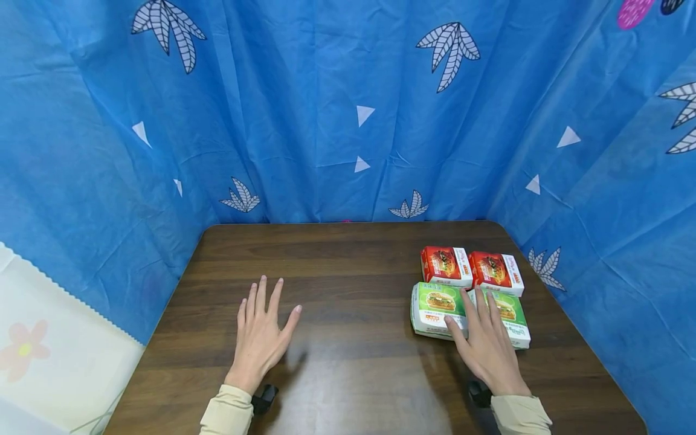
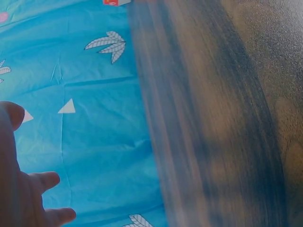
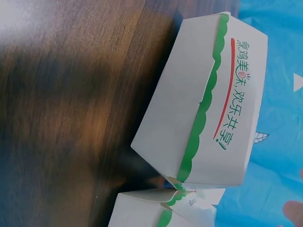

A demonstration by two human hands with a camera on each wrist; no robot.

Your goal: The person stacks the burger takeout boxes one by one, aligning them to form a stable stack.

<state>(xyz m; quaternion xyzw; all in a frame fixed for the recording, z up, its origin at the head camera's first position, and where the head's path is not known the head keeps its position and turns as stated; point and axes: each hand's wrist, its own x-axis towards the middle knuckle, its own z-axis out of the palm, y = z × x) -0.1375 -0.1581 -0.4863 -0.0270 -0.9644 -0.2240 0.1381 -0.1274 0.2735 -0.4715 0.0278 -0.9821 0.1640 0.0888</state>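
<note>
On worktop (image 1: 348, 338), R side: red bxs (image 1: 441, 263) behind green bxs (image 1: 437, 303).
R grip (image 1: 486, 345) over green bxs, contact unclear; L grip (image 1: 260, 343) well apart; both w/ fingers extended.

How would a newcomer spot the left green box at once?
On the dark wooden table, look along the right side. Two red boxes form the farther row; the left green box stands in the nearer row. Its top is mostly visible in the head view, whereas the right hand hides much of its green neighbour.
</note>
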